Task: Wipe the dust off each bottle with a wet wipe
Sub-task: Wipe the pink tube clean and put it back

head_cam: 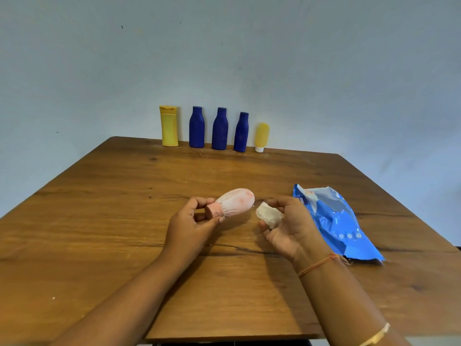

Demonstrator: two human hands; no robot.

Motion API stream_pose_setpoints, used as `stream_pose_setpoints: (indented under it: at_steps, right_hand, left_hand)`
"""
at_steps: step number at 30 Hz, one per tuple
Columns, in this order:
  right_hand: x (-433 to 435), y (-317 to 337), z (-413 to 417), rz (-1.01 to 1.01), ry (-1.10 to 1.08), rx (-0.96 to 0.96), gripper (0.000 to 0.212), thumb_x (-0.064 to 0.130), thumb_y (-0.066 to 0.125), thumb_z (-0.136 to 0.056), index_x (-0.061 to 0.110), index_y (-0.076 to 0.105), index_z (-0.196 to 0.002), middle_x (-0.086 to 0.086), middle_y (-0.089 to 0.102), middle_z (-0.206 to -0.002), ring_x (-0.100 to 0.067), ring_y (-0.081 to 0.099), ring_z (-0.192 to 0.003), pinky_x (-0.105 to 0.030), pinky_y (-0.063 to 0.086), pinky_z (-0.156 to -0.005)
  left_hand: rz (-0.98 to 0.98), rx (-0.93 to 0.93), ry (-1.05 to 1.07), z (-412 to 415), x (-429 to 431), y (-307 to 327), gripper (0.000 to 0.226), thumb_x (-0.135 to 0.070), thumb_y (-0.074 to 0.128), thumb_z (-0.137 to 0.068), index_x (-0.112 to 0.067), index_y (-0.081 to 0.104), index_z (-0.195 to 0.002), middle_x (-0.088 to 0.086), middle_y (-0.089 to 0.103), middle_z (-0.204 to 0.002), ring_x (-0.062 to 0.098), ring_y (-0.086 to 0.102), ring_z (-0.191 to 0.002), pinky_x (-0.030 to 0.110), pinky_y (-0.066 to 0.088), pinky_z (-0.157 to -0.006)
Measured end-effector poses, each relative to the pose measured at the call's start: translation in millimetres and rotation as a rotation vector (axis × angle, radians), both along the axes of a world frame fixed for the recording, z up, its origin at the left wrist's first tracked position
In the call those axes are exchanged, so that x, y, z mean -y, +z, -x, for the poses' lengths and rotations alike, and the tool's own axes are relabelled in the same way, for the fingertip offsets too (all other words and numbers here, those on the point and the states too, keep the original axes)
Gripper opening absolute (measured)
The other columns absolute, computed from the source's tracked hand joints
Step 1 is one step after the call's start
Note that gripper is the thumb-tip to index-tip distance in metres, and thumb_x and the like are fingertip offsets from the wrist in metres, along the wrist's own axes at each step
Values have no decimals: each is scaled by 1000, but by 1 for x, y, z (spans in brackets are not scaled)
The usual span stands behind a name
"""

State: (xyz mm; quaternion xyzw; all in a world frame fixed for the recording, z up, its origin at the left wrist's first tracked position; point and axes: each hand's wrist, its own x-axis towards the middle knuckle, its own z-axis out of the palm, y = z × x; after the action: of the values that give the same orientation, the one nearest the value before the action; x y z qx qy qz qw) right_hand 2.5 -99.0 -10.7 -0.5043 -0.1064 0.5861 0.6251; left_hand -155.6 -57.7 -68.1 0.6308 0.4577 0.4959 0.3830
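My left hand (192, 226) pinches the cap end of a dusty pink bottle (233, 203), holding it on its side above the wooden table (124, 208). My right hand (287, 226) holds a crumpled white wet wipe (269, 215) just right of the bottle's rounded end, a small gap between them. Along the far edge stand a tall yellow bottle (169, 126), three blue bottles (196, 127) (219, 129) (241, 132) and a small yellow tube (261, 137) on its white cap.
A blue wet-wipe packet (334, 221) lies on the table to the right of my right hand. A pale wall rises right behind the row of bottles. The table's near edge runs under my forearms.
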Motion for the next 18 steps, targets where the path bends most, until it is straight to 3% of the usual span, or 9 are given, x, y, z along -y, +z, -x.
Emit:
stream_pose_setpoints:
  at_steps: [2, 4, 6, 8, 10, 11, 13, 16, 18]
  right_hand:
    - [2, 1, -1, -23, -48, 73, 18, -5, 41, -83, 4, 56, -86, -13, 53, -88, -18, 49, -69, -20, 42, -51]
    - [2, 1, 0, -96, -29, 228, 30, -12, 37, -83, 6, 60, -83, -10, 58, -90, -17, 53, -76, -21, 45, -61]
    - [0, -1, 5, -132, -4, 515, 33, -11, 40, -84, 13, 63, -83, -4, 63, -93, -14, 58, -82, -25, 50, -72]
    - [-1, -4, 14, -140, 39, 887, 30, -4, 47, -86, 17, 65, -98, 1, 63, -105, -7, 56, -87, -23, 52, -73]
    - [-2, -10, 25, -244, 92, 1205, 32, 1, 49, -88, 16, 61, -113, 3, 57, -117, -5, 52, -97, -19, 49, -75]
    - [-2, -13, 32, -326, 135, 1331, 33, 2, 48, -89, 15, 59, -117, 3, 54, -123, -6, 51, -105, -20, 48, -86]
    - [0, -22, 45, -468, 264, 1541, 38, 4, 46, -90, 11, 54, -126, -1, 47, -136, -11, 45, -122, -15, 30, -104]
    - [0, -38, 54, -557, 455, 1777, 55, 0, 44, -85, 3, 37, -139, -11, 29, -150, -22, 27, -138, -18, 5, -110]
    - [-2, -47, 49, -585, 521, 1909, 62, -1, 48, -81, 0, 30, -141, -17, 26, -151, -28, 24, -140, -26, -4, -109]
  left_hand:
    - [19, -41, 17, 1, -3, -3, 37, -5, 77, -70, -33, 60, -88, 2, 67, -104, 14, 66, -86, 21, 52, -71]
    - [27, -85, 8, 0, -3, -6, 36, -6, 79, -68, -29, 63, -90, 2, 66, -105, 16, 66, -86, 20, 51, -71]
    - [47, -113, -17, -1, -2, -7, 36, -6, 79, -68, -26, 65, -95, -1, 66, -104, 13, 66, -85, 14, 50, -68]
    - [81, -115, -44, 0, 0, -5, 37, -5, 79, -68, -26, 64, -96, -5, 67, -102, 10, 67, -84, 13, 51, -68]
    - [126, -68, -60, 0, 2, -4, 37, -1, 78, -68, -21, 63, -96, -1, 70, -97, 12, 69, -82, 26, 55, -71]
    - [149, -44, -58, 0, 3, -3, 36, 0, 77, -69, -19, 62, -95, 1, 71, -93, 13, 70, -80, 31, 56, -70]
    - [141, -52, -32, 0, 4, -2, 29, 1, 74, -71, -17, 61, -90, 0, 71, -83, 12, 69, -75, 31, 55, -65]
    - [87, -139, 20, 1, 3, -1, 20, 0, 67, -76, -18, 63, -85, -5, 69, -78, 5, 65, -67, 20, 50, -61]
    - [124, -113, 24, 1, 3, -1, 16, -2, 65, -78, -16, 64, -85, 1, 70, -77, 14, 66, -67, 29, 53, -60]
